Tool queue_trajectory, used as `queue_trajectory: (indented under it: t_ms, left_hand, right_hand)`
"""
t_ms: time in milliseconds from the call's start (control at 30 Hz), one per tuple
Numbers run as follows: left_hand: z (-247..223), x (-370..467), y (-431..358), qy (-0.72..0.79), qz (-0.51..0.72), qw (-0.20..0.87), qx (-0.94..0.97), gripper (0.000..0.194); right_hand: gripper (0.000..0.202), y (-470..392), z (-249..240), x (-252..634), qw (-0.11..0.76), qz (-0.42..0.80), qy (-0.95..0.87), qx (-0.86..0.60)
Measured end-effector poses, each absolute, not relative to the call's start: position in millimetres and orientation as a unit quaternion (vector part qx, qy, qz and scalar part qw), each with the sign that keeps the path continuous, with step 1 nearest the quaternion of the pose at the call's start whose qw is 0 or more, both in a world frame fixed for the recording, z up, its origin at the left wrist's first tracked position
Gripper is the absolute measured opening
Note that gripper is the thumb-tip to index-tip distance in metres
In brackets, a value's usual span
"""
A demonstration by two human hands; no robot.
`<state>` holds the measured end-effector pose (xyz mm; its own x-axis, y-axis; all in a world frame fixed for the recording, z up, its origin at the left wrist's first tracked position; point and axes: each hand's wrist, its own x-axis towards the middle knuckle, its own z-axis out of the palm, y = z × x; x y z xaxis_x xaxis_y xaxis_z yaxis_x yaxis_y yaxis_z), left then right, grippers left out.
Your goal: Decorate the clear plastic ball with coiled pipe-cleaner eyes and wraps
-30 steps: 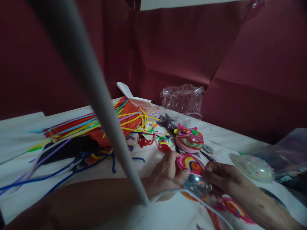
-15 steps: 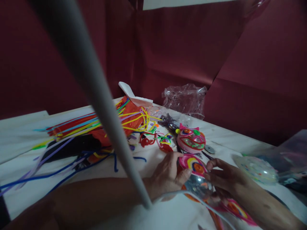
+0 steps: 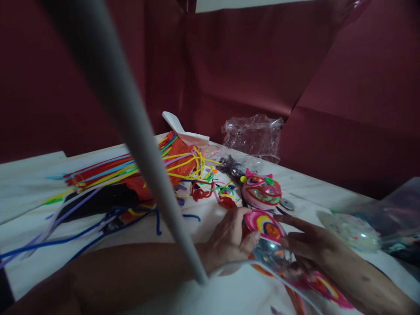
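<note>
A clear rounded ornament (image 3: 271,254) with pink, yellow, blue and orange ring patterns sits low at the right of centre. My left hand (image 3: 231,238) grips its left side, thumb on the front and fingers over the top edge. On its right side, my right hand (image 3: 311,243) rests with the fingers reaching to the patterned piece, the index finger stretched along its upper edge. Just behind stands a pink ball-shaped face (image 3: 261,192) with pointed ears. Another pink and orange patterned piece (image 3: 328,288) lies partly under my right forearm.
Colourful pipe cleaners (image 3: 121,168) spread over the left of the white table (image 3: 302,190). A crumpled clear bag (image 3: 252,135) lies at the back, a grey disc (image 3: 287,204) beside the pink face, and a translucent dome (image 3: 352,232) at right. A blurred grey pole (image 3: 131,113) crosses the view.
My right index finger has straightened and moved left over the ornament's top edge. My left hand keeps its hold in the same place.
</note>
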<state>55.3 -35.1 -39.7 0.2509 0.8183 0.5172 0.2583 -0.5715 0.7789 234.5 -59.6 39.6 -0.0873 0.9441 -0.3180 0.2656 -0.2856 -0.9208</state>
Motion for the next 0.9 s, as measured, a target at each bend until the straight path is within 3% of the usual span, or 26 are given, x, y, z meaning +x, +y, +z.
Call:
queue_trajectory:
  t_ms: [900]
  left_hand:
    - [-20.1,48.1,-36.2,0.372,0.463,0.288,0.751,0.031]
  right_hand:
    - [0.085,-60.9,42.5,229.6,0.31,0.527,-0.515,-0.6]
